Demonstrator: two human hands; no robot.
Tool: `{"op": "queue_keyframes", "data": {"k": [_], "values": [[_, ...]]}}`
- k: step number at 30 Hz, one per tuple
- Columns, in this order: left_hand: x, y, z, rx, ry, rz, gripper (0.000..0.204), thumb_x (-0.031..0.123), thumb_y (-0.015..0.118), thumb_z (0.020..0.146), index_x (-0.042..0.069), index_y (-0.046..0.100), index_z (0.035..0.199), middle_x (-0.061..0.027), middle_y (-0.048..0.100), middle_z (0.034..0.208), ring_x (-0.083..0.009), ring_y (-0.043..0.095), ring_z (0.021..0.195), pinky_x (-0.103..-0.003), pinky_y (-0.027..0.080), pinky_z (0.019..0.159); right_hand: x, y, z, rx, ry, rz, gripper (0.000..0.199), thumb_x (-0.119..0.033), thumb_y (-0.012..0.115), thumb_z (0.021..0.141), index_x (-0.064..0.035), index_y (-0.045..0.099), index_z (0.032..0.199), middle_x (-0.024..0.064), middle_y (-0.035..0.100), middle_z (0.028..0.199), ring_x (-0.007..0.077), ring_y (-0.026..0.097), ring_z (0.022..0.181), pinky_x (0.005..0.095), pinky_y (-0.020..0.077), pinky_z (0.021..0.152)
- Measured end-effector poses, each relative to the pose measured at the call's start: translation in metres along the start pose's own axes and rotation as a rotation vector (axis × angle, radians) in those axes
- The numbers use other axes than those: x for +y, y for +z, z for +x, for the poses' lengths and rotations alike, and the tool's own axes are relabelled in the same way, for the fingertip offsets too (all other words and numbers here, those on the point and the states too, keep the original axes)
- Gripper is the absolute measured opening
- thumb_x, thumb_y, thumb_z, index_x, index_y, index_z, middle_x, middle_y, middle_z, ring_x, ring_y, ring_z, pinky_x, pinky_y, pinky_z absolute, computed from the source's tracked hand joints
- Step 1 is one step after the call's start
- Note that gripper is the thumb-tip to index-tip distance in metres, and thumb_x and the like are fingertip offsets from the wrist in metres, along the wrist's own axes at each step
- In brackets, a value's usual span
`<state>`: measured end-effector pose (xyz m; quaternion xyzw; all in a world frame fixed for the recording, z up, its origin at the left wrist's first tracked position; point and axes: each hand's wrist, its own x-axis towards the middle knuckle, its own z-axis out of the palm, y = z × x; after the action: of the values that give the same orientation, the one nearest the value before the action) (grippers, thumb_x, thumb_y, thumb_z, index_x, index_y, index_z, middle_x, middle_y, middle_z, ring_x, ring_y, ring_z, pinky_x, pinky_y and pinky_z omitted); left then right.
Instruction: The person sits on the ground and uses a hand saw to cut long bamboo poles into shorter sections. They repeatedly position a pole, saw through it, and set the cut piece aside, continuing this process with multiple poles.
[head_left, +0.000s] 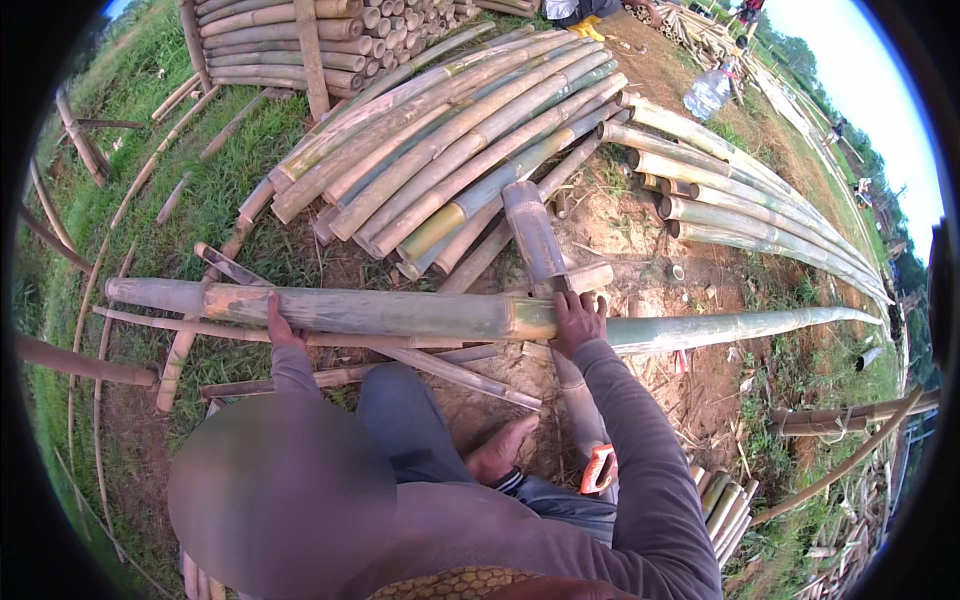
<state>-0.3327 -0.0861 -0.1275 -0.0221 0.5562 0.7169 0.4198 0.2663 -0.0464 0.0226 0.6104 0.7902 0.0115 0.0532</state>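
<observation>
A thick greenish-grey bamboo pole (400,312) lies crosswise in front of me. My left hand (283,328) grips its near side toward the left end. My right hand (580,322) is closed over it beside a brown node band. Right of that hand a paler bamboo length (720,328) runs on to the right; my fingers hide whether the two are joined. A short bamboo piece (535,230) stretches away just beyond my right hand, and another bamboo length (578,400) lies on the near side. An orange-handled handsaw (598,470) rests by my right forearm, its blade mostly hidden.
Long bamboo poles (450,140) lie in a row beyond, with more poles (740,190) at the far right. A stacked bamboo rack (290,45) stands at the back left. A clear plastic jug (708,93) and another person (575,12) are farther off. Cut bamboo ends (725,510) lie near right.
</observation>
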Motion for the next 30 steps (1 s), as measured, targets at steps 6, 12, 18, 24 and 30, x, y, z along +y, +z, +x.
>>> {"op": "queue_keyframes", "data": {"k": [6,12,18,24,30], "values": [[0.029,0.015,-0.012,-0.129,-0.051,-0.433,0.063,0.057,0.074,0.094,0.014,0.064,0.138,-0.0101,0.068,0.137,-0.0362,0.066,0.121,-0.06,0.053,0.106,0.01,-0.09,-0.029,0.296,-0.177,0.007,0.083,-0.039,0.092,0.065,-0.011,0.056,0.134,0.0128,0.06,0.124,0.0388,0.056,0.124,0.0638,0.0383,0.115],[0.006,0.039,-0.162,-0.232,-0.14,-0.361,0.058,0.051,0.074,0.095,0.014,0.062,0.138,-0.01,0.069,0.131,-0.0324,0.068,0.118,-0.055,0.056,0.104,0.079,-0.091,-0.166,0.296,-0.085,0.047,0.082,-0.033,0.094,0.06,-0.0089,0.058,0.13,0.0157,0.059,0.118,0.0405,0.057,0.116,0.0577,0.0454,0.106],[-0.026,0.058,-0.269,-0.425,-0.325,-0.266,0.062,0.048,0.077,0.095,0.011,0.059,0.14,-0.011,0.069,0.127,-0.0323,0.069,0.116,-0.054,0.057,0.102,0.123,-0.083,-0.352,0.183,0.158,0.065,0.089,-0.032,0.096,0.058,-0.0073,0.055,0.133,0.0165,0.058,0.121,0.0411,0.056,0.116,0.0559,0.0475,0.102],[-0.038,0.101,-0.353,-0.705,-0.466,-0.033,0.059,0.041,0.08,0.095,0.01,0.059,0.141,-0.0105,0.07,0.127,-0.0299,0.071,0.116,-0.053,0.059,0.1,0.12,-0.068,-0.508,0.179,0.328,0.03,0.097,-0.037,0.097,0.058,-0.0015,0.05,0.135,0.0158,0.058,0.116,0.0409,0.056,0.109,0.0565,0.0461,0.101],[-0.074,0.171,-0.416,-0.851,-0.406,0.195,0.061,0.037,0.084,0.093,0.009,0.059,0.142,-0.0095,0.07,0.125,-0.025,0.072,0.113,-0.05,0.06,0.097,0.065,-0.035,-0.625,0.133,0.547,0.21,0.09,-0.037,0.099,0.075,-0.0124,0.055,0.149,0.0279,0.068,0.127,0.0461,0.069,0.113,0.0628,0.058,0.086]]}}
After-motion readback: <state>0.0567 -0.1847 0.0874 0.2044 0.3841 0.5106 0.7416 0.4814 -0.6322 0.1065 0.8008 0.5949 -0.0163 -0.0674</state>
